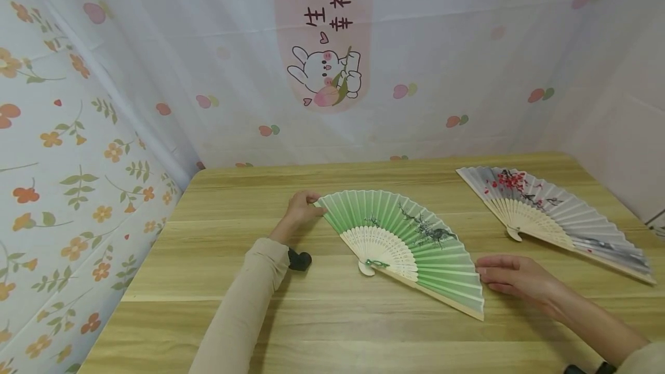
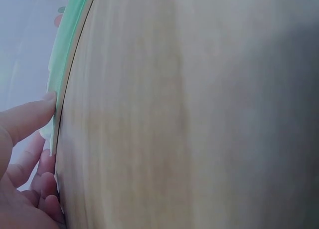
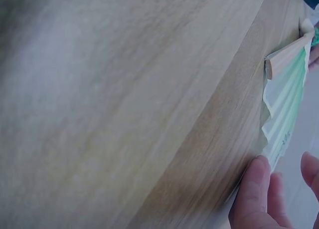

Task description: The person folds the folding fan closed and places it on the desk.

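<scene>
A green folding fan (image 1: 384,212) lies spread on the table, its pale ribs meeting at a pivot with a green tassel cord. Dark branches are printed on its right half. At the fan's upper left corner, my left hand (image 1: 303,211) pinches the edge; in the left wrist view the thumb (image 2: 30,118) lies on the green cloth with fingers below. My right hand (image 1: 522,279) touches the pleated outer edge near the lower right corner with extended fingers. Its thumb stands apart from the fan in the right wrist view.
A second open folding fan (image 1: 561,218), grey-white with red blossoms, lies at the table's right side. Beneath everything is a wood-grain table (image 1: 332,316). A printed white curtain (image 1: 441,62) hangs behind, and a flowered cloth (image 1: 78,189) hangs at the left.
</scene>
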A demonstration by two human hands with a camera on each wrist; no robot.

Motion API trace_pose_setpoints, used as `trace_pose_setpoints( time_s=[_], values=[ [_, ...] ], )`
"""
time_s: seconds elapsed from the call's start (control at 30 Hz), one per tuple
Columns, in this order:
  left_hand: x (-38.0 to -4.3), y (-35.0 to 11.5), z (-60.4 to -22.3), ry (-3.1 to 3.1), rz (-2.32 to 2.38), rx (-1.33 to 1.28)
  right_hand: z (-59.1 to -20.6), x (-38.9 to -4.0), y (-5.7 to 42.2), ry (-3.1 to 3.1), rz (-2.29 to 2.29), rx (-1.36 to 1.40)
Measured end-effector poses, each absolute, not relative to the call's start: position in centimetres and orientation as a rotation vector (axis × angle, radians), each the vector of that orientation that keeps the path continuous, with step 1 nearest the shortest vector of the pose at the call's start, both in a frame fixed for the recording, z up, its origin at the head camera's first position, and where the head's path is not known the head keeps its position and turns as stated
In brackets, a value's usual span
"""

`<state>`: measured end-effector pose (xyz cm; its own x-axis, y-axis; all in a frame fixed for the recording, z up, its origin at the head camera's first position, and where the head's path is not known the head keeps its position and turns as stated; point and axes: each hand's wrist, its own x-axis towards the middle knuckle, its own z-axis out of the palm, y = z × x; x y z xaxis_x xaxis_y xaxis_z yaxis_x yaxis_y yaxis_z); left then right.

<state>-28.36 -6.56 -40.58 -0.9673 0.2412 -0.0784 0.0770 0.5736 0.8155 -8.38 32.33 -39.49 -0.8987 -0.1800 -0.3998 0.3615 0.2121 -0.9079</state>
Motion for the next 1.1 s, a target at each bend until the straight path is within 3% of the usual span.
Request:
trace_pose_setpoints(
  time_s=[0.6,1.1],
  values=[
    [-28.35,-6.25,-40.58,2.633,1.331,0.235,-39.61,-8.05,32.79,1.873,-1.907,0.037],
    [-28.33,-6.55,-40.24,2.601,1.267,0.272,-40.02,-8.02,32.49,1.902,-1.93,0.192]
  ],
)
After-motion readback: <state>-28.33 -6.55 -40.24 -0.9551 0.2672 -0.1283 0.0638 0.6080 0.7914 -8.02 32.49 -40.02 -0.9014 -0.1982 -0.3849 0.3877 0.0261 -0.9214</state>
